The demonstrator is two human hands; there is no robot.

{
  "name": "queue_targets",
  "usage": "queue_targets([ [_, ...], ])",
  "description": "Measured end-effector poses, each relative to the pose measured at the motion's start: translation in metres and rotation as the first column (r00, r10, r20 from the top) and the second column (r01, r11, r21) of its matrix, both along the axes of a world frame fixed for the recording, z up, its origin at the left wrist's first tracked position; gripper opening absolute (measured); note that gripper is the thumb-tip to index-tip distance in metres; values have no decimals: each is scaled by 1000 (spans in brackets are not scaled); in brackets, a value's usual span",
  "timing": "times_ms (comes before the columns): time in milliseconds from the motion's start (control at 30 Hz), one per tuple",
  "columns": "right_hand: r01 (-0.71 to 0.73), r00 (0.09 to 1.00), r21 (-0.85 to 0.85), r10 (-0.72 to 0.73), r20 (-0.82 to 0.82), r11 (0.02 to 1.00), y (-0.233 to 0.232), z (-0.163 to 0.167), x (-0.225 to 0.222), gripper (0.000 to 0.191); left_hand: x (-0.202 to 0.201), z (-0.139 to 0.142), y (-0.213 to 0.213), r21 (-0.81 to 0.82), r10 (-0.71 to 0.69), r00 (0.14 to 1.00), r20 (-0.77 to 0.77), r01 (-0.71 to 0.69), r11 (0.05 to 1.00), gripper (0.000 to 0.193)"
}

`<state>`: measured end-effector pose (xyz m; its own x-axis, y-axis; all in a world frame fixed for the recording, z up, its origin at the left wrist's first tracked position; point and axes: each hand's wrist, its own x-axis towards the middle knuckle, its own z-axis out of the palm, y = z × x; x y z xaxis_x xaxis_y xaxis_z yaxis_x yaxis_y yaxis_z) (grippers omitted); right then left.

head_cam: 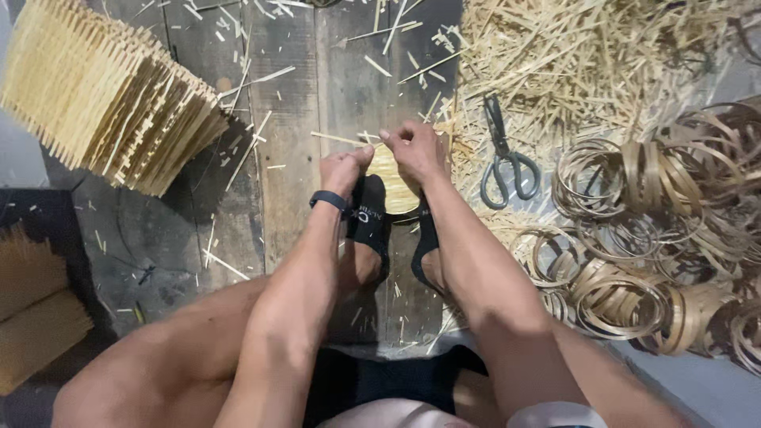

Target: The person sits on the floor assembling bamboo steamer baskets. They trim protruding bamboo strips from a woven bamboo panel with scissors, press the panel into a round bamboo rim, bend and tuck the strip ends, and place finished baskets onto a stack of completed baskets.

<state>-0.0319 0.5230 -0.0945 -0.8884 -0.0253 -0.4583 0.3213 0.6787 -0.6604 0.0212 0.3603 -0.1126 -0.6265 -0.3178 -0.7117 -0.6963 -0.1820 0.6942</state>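
My left hand [343, 170] and my right hand [414, 150] meet over a small woven piece of pale bamboo strips [394, 184] held between my feet in black socks [369, 218]. Both hands pinch thin bamboo slivers [337, 139] at the piece's top edge. The left thumb and the right fingertips nearly touch. A dark band [328, 199] sits on my left wrist. Most of the woven piece is hidden behind my hands and feet.
Grey scissors [502, 155] lie right of my right hand on loose bamboo shavings [579, 55]. Coiled bamboo rings [658, 230] pile at the right. A large fanned bundle of bamboo slats [103, 95] lies at upper left. Dark wooden floor planks [301, 119] carry scattered slivers.
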Motion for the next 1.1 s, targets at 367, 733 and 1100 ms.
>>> queue_targets([
  [367, -400, 894, 716, 415, 167, 572, 234, 222, -23, 37, -45, 49, 24, -415, -690, 577, -437, 551, 724, 40],
  [733, -139, 989, 330, 116, 90, 934, 217, 1, 67, 47, 65, 27, 15, -937, -995, 98, -8, 347, 42, 39],
  [1100, -75, 997, 361, 56, 61, 930, 204, -60, 67, 71, 47, 25, 33, -824, -827, 485, -283, 318, 469, 88],
])
